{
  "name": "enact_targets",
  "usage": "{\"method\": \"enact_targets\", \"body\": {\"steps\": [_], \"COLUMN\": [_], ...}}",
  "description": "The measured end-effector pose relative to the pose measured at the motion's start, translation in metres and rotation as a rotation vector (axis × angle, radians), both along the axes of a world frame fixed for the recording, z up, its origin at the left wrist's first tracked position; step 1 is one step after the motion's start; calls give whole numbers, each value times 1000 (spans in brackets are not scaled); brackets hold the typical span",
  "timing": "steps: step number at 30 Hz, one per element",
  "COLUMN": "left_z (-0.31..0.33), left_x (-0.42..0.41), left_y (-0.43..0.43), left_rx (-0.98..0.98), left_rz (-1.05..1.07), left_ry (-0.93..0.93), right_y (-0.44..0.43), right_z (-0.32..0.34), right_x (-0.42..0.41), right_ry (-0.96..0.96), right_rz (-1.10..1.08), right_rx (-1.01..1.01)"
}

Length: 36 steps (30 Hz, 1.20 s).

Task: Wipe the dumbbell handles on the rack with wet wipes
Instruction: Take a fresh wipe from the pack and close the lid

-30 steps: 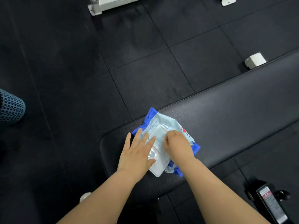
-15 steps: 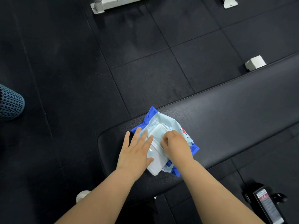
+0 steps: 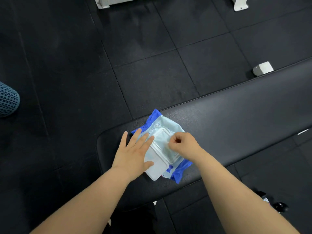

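- Drawing a wipe from the pack [image 3: 162, 122] is the step in hand, by my judgement; wiping of handles is not yet begun.
- Pack lies flat on the counter [image 3: 236, 115], near its rounded end, with the lid [image 3: 156, 169] hinged open toward the person.
- Left grip [image 3: 133, 156] is open, fingers straight, pressing the pack's left side down.
- Right grip [image 3: 184, 146] is closed, fingertips pinching at the pack's opening [image 3: 163, 141]; what they pinch is hidden.
- Contents: no wipe shows outside the pack; how full it is cannot be told.
- Next move calls for a steady upward pull while the left grip pins the pack, so that 1 wipe comes free alone.
- Dumbbells and rack are not in view.
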<state>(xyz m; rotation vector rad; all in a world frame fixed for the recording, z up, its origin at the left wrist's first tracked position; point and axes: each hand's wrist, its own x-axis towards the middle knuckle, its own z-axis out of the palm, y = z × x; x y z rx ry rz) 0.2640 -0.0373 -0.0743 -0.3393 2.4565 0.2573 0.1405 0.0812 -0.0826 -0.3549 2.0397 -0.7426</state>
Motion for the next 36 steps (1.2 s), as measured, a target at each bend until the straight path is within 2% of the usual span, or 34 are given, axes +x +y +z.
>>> {"method": "enact_targets", "body": {"steps": [4, 8, 10, 12, 15, 16, 18, 20, 24, 28, 30, 33, 36], "left_z": [0, 0, 1, 0, 0, -1, -1, 0, 1, 3, 8, 32, 81], "left_x": [-1, -2, -2, -2, -3, -3, -3, -3, -4, -8, -11, -16, -17], "left_y": [4, 7, 8, 8, 9, 10, 11, 12, 12, 13, 12, 11, 7], "left_rx": [16, 26, 29, 27, 19, 15, 7, -4, -25, -55, -24, 181, 555], "left_rz": [28, 67, 74, 77, 83, 86, 91, 88, 78, 52, 58, 218, 599], "left_ry": [-9, 9, 13, 11, 5, 3, -4, -15, -15, -35, -84, -82, 222], "right_y": [7, 1, 0, 6, 22, 28, 36, 41, 40, 40, 38, 32, 22], "right_z": [5, -3, -5, -2, 6, 7, 7, 10, 31, 82, 109, 134, 163], "right_x": [0, 15, 20, 18, 11, 11, 10, 10, 8, -13, -26, -33, -26], "right_ry": [-35, 154, 216, 50, -417, -514, -580, -577, -436, -238, -106, -33, -88], "right_rz": [-63, 70, 56, -188, -543, -609, -692, -740, -789, -778, -711, -602, -460], "right_rx": [-67, 69, 83, -62, -382, -464, -572, -610, -627, -745, -690, -548, -482]}}
